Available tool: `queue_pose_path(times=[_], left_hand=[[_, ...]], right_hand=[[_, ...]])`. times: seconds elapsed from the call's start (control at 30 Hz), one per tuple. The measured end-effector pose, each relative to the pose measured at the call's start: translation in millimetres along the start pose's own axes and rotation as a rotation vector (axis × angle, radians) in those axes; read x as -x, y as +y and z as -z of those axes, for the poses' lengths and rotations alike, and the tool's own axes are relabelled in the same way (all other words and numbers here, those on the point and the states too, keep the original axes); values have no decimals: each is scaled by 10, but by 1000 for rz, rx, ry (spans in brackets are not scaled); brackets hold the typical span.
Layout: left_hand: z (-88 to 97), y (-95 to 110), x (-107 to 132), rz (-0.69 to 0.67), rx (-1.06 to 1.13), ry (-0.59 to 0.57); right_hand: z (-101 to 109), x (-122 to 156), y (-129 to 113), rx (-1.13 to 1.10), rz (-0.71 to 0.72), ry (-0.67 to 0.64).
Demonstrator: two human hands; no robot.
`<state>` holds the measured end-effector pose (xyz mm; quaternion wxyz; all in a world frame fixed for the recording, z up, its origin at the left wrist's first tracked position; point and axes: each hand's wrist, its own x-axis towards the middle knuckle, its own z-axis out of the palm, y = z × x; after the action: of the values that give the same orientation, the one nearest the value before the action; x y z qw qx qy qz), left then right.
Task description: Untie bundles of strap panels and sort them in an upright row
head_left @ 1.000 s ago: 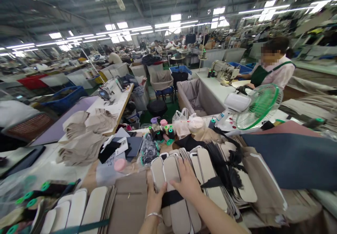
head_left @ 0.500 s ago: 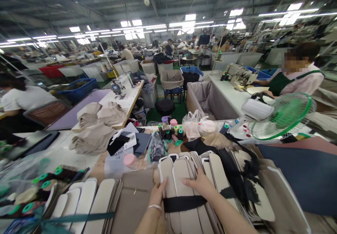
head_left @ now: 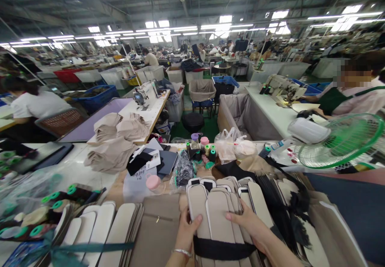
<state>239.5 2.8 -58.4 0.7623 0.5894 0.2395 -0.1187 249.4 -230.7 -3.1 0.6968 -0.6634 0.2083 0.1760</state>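
A bundle of long beige fabric pieces [head_left: 218, 215], bound by a black band [head_left: 222, 249], lies on the table right in front of me. My left hand [head_left: 187, 231] grips the bundle's left edge, thumb on top, a silver bracelet at the wrist. My right hand [head_left: 249, 223] rests on the bundle's right side with its fingers curled over the pieces. More beige pieces fan out to the right under loose black straps [head_left: 285, 207].
A second bundle tied with a green band [head_left: 99, 239] lies at lower left beside a taupe panel [head_left: 156, 227]. Thread spools [head_left: 207, 152], plastic bags [head_left: 231, 144] and folded beige fabric [head_left: 117, 142] sit behind. A green fan [head_left: 343, 140] stands right. People sit at sewing machines [head_left: 284, 88] beyond.
The view has dropped and shifted, so the bundle sits lower in frame. My right hand slid from the bundle's middle to its right side; my left hand stays on the left edge.
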Motion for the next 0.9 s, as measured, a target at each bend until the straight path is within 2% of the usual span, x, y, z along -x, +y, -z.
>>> queue_pose_path(times=[0.27, 0.47, 0.67, 0.8, 0.9], left_hand=[[96, 52, -121, -20, 2, -42], [-59, 31, -298, 77, 99, -111], [-141, -51, -413, 155, 144, -136], [-116, -73, -463, 179, 112, -94], [-105, -76, -494, 194, 89, -72]], right_hand=[[-60, 27, -46, 228, 32, 106], [-70, 49, -22, 392, 41, 174], [-111, 31, -34, 327, 26, 272], [-13, 84, -16, 324, -32, 355], [76, 112, -8, 268, -32, 349]])
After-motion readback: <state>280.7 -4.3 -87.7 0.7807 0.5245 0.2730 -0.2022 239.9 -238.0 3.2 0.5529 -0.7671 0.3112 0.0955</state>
